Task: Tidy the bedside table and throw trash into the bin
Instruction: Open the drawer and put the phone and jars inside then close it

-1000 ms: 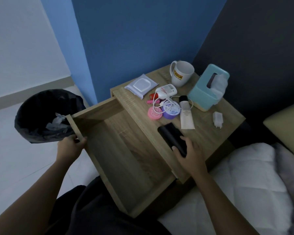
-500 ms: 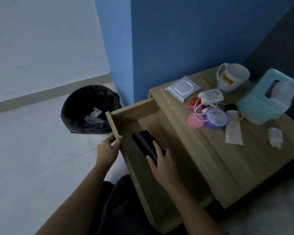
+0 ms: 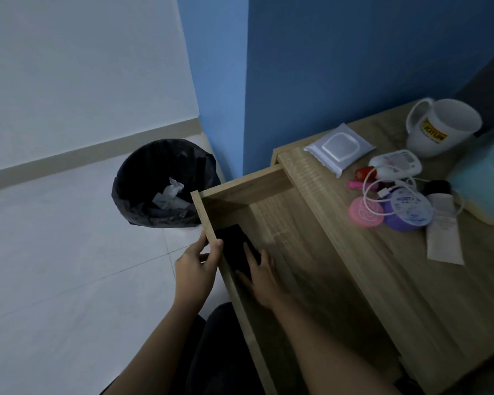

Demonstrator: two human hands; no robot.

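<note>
Case (image 3: 231, 240) moved into drawer (image 3: 283, 232) under flat right hand (image 3: 264, 283); left hand (image 3: 196, 269) pinches its rim.

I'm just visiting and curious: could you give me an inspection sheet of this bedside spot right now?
Surface: wooden bedside table, drawer pulled open.
Job's things: flat black item inside the drawer by its front; bin with black liner on the floor, crumpled paper in it.
Clutter: wipes pack, mug, white bottle, pink tin, purple jar, tube, teal tissue box on the tabletop.
Hands: left hand grips the drawer's front panel; right hand rests on the black item.
Cables: white cable looped over the tin.
Surroundings: blue wall, pale tiled floor.
</note>
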